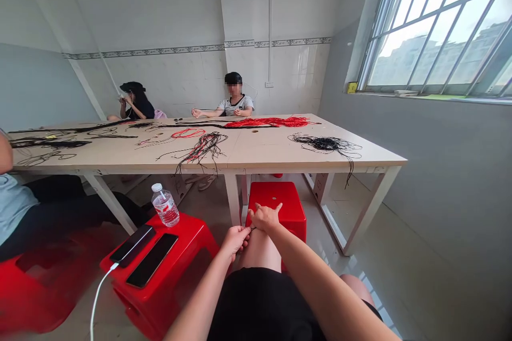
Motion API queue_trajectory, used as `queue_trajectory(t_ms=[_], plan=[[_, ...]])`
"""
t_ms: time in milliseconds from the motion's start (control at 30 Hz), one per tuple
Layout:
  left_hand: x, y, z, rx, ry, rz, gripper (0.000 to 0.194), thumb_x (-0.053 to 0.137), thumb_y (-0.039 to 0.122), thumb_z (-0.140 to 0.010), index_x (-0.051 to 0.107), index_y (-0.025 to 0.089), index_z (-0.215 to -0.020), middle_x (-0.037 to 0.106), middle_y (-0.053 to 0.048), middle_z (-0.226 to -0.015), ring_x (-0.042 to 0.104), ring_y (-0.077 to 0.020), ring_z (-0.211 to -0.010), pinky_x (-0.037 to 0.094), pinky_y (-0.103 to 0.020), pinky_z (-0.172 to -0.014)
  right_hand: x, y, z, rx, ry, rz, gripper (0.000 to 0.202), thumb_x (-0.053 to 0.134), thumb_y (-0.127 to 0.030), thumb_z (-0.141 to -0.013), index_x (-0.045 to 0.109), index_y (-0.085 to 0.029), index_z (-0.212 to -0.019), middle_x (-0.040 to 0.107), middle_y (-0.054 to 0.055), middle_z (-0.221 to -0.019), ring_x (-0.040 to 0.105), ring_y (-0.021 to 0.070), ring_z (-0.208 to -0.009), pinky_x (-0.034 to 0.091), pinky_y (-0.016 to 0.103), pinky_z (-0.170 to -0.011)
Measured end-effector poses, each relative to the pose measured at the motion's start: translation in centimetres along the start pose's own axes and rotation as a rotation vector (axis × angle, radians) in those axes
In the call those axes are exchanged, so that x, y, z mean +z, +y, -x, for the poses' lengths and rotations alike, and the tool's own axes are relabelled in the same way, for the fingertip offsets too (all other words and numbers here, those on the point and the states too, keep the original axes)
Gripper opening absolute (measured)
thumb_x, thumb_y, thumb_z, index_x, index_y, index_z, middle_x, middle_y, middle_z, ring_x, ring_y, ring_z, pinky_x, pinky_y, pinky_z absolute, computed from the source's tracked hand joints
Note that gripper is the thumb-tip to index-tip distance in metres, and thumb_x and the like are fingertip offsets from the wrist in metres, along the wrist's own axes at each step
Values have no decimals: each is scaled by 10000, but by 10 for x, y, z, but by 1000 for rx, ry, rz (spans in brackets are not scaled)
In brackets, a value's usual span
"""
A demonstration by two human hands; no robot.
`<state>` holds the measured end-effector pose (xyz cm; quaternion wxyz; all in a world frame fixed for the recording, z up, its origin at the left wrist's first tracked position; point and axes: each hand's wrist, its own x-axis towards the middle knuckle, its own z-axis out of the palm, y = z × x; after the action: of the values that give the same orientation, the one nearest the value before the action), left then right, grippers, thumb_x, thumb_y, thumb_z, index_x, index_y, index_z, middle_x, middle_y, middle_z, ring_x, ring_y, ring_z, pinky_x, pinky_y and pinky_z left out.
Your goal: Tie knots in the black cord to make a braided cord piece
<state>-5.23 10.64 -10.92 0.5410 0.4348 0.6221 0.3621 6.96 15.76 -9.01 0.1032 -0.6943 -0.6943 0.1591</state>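
Above my bare knee, my left hand (236, 240) is closed in a pinch at a thin black cord (253, 228), of which only a short bit shows. My right hand (264, 217) is right beside it, palm down over the knee, its outer finger sticking out. The thumb side of that hand meets the cord in a pinch, though the fingertips are partly hidden. Just beyond the hands is a red plastic stool (276, 194) under the table edge.
On the long table (256, 152) lie a black cord bundle (326, 143), red cords (268, 122) and a mixed bundle (206, 146). Left, another red stool (188, 242) bears a water bottle (165, 206) and two phones (152, 261). Several people sit around the table.
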Motion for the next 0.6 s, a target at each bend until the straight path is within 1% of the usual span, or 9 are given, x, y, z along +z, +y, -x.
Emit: queue_trajectory(t_ms=[200,300,467,600], plan=[[0,-3,-3,-8,6,-11,327,672,415,-671,494,156,-581,463,68,-453,348,-34,-352,177,-178,-380,2,0,-3,-11,-20,4,527,276,-497,-919,553,-170,-1225,697,155,-1033,590,328,-1077,-24,711,-1011],[0,-3,-2,2,12,-8,323,676,415,-665,501,155,-589,476,64,-468,366,-38,-363,179,-178,-382,1,0,-3,-14,-18,7,517,286,-490,-918,557,-171,-1221,695,153,-1042,590,328,-1079,-21,712,-1013],[1,2,3,30,17,-6,310,678,402,-663,511,152,-592,487,60,-484,378,-42,-368,191,-182,-380,-4,-2,-1,-8,-18,11,509,304,-493,-916,588,-171,-1189,698,154,-1038,596,330,-1073,10,708,-1020],[4,6,8,26,3,-12,313,682,380,-673,500,154,-558,471,58,-459,377,-46,-366,191,-183,-378,-11,-1,5,6,-40,12,504,302,-510,-919,619,-189,-1143,689,151,-1067,589,332,-1081,27,714,-1017]])
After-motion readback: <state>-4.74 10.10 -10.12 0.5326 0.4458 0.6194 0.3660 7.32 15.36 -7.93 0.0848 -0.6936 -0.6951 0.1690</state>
